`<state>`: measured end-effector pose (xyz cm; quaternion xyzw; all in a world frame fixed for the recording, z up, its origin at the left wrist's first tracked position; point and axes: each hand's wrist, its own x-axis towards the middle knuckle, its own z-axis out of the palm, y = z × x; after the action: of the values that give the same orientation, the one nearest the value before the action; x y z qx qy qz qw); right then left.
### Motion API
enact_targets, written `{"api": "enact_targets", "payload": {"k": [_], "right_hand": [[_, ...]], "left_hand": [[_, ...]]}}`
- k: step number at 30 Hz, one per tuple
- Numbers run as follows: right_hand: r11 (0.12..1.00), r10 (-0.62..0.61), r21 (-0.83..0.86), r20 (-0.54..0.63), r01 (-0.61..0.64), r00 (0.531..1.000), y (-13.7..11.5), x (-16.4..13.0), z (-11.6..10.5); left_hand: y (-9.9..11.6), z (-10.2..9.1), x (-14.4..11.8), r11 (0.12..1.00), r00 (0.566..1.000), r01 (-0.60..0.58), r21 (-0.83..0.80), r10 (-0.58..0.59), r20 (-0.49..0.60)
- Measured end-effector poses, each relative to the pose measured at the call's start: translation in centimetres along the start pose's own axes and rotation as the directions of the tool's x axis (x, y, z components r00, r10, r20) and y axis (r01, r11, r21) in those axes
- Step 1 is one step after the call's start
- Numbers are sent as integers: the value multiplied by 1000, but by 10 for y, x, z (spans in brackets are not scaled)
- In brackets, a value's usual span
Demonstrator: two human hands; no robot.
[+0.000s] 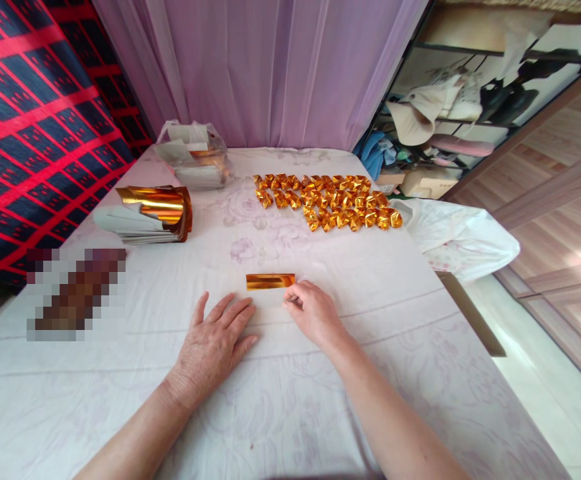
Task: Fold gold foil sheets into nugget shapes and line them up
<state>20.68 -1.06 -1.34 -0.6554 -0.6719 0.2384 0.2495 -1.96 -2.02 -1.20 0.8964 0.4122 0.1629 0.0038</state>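
A folded strip of gold foil paper point(269, 281) lies flat on the white cloth-covered table point(290, 373). My right hand point(313, 310) pinches the paper's near right corner, where a white part of the sheet shows below the gold. My left hand point(215, 341) rests palm down on the cloth just left of the strip, fingers spread, holding nothing.
Several folded gold foil pieces point(328, 200) lie in rows at the far right. A stack of gold and white sheets point(148, 213) sits far left, with a plastic bag of sheets point(195, 157) behind it. A white bag point(463, 240) hangs off the right edge.
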Motion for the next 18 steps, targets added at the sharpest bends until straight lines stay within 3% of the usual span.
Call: {"api": "enact_targets", "payload": {"k": [7, 12, 18], "right_hand": [[992, -75, -104, -71, 67, 995, -4, -4, 5], [961, -54, -276, -138, 14, 989, -11, -6, 12], [975, -26, -223, -114, 0, 993, -9, -4, 10]], "left_hand": [[1, 2, 1, 1000, 1000, -12, 4, 12, -8], [3, 2, 2, 999, 1000, -31, 28, 31, 0], [6, 3, 6, 998, 998, -19, 64, 15, 53]]}}
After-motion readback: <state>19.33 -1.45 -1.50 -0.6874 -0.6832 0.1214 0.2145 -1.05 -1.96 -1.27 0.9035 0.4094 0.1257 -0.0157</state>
